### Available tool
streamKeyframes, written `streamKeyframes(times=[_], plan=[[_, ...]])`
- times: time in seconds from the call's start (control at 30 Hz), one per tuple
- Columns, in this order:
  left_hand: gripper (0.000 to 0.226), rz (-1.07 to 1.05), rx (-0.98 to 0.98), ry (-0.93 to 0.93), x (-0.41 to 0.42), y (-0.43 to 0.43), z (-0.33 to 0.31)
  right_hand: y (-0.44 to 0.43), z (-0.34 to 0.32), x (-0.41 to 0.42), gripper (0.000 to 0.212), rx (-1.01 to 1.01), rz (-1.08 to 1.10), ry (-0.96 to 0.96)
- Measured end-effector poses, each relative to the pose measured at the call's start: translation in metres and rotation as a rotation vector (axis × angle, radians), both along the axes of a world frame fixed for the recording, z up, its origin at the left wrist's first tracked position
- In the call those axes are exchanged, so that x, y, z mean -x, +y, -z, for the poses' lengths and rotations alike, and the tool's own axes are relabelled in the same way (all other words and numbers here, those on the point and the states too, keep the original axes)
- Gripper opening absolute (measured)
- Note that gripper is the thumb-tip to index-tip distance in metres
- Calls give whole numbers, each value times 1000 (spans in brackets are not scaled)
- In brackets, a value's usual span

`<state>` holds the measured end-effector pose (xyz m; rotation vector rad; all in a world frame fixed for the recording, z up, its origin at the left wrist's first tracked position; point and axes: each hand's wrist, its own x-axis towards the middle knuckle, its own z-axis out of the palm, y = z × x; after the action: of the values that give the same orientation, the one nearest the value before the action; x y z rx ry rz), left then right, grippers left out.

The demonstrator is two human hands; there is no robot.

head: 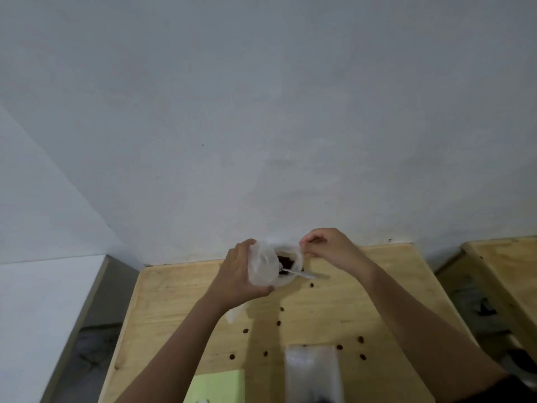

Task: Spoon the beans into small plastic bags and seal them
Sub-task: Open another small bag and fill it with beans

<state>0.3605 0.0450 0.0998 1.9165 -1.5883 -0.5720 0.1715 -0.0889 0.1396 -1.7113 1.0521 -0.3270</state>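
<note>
**Beans (286,260) in the bowl at 12 o'clock, bag in both your hands**

Nearest you on the wooden table (162,301), a pale green sheet (219,385) lies at 7 o'clock. A flat clear bag (312,370) lies at 6 o'clock, blurred at its near end. Past these, loose beans (360,339) are scattered singly over the middle of the board, well apart from one another.

Farther out, your left hand (238,274) wraps its fingers and thumb round the crumpled plastic bag (263,269) and holds it upright at 11 o'clock. Your right hand (328,248) has its fingers curled tight and pinches the bag's rim from the 1 o'clock side.

Just beside the bag sits a white bowl (286,282) with the dark heap of beans inside. A spoon (305,274) rests in it, with its handle pointing to 3 o'clock. You cannot tell whether the bag touches the bowl.

Beyond the table's far edge stands the plain grey wall (261,112). A second wooden table (499,257) stands off at 2 o'clock.
</note>
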Motion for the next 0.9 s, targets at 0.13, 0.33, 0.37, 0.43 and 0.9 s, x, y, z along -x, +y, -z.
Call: streamKeyframes(times=[0.13,0.33,0.37,0.43,0.9], plan=[[106,11,-205,22,-11,2,34,-9,45,1,24,96,0,335],[115,12,-365,64,-19,-8,59,-7,89,-13,11,-168,-28,287],[117,12,-383,79,-20,-10,60,-10,92,-16,11,-129,30,252],[121,16,-422,122,-18,-15,61,-18,96,-20,15,-22,155,170],[112,74,-291,121,-10,-22,65,-4,118,-30,17,-56,559,-241]])
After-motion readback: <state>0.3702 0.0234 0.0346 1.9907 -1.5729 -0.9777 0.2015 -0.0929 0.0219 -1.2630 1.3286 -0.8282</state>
